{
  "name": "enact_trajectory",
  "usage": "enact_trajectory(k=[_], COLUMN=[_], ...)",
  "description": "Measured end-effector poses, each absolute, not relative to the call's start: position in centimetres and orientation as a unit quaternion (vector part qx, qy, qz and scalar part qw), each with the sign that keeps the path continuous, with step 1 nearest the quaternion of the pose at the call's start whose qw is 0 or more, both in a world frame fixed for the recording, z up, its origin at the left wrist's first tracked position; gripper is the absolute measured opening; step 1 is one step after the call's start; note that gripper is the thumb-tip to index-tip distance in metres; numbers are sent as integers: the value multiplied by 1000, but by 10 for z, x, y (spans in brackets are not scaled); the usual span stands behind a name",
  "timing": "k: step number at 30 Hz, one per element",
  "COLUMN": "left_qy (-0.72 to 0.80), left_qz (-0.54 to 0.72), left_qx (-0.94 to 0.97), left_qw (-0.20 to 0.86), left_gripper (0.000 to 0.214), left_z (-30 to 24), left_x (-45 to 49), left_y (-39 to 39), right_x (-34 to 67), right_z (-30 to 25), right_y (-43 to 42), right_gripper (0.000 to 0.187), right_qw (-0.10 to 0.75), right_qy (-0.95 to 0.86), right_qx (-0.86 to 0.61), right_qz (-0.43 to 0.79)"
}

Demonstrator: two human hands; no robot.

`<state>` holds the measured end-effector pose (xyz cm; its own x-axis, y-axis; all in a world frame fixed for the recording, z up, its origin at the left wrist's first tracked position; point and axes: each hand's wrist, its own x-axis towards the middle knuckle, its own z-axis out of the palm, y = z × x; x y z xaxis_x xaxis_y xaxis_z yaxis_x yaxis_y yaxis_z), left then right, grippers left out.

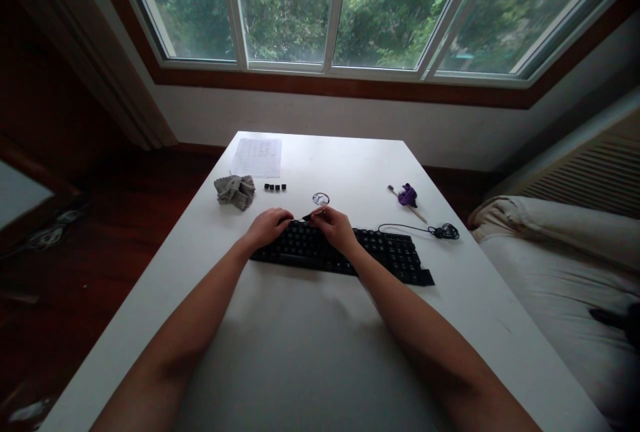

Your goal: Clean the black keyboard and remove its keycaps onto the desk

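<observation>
right hand [336, 227] pinches a keycap [307, 217] over the keyboard [395, 255], left hand [267, 227] grip unclear; four loose keycaps [275, 187] lie upper centre, most keys not yet off.

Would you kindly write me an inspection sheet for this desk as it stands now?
Surface: white table, things gathered on its far half.
Job's things: black keyboard lying across the middle; small dark piece at its far edge.
Clutter: grey cloth, paper sheet, row of loose black keys, wire ring, purple brush.
Hands: left hand curled on the keyboard's far edge, grip unclear; right hand pinching the small dark piece.
Cables: black cable coiled right of the keyboard; floor cables at left.
Surroundings: window onto trees, wooden floor, pale cushion at right.
</observation>
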<state>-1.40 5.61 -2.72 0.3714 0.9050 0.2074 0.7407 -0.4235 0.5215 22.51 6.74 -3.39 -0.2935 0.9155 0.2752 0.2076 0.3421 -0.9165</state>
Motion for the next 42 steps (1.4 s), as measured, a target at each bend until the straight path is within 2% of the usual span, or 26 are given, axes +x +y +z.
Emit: enact_trajectory(k=[6,14,19,27,36,42], left_qy=[504,459,460,481,457,459], left_qz=[260,315,313,300,350,314], left_qx=[804,803,804,797,753,711], left_qw=[180,213,208,211,320,429], left_gripper=[26,26,26,31,30,40], left_z=[-25,-13,-11,-14,-13,-7], left_x=[-13,-1,7,12,11,4], left_y=[53,49,46,45,51,53], right_x=[226,228,229,231,230,237], right_z=[-41,-29,-22,-20,-14,-6], right_y=[70,66,63,59,56,51], right_gripper=[27,34,38,31,31,28], right_qw=[491,502,498,479,504,476], right_qy=[-590,-562,-568,-629,-615,-656], right_qx=[-403,-381,-378,-369,-362,-340], right_qz=[498,535,535,489,487,477])
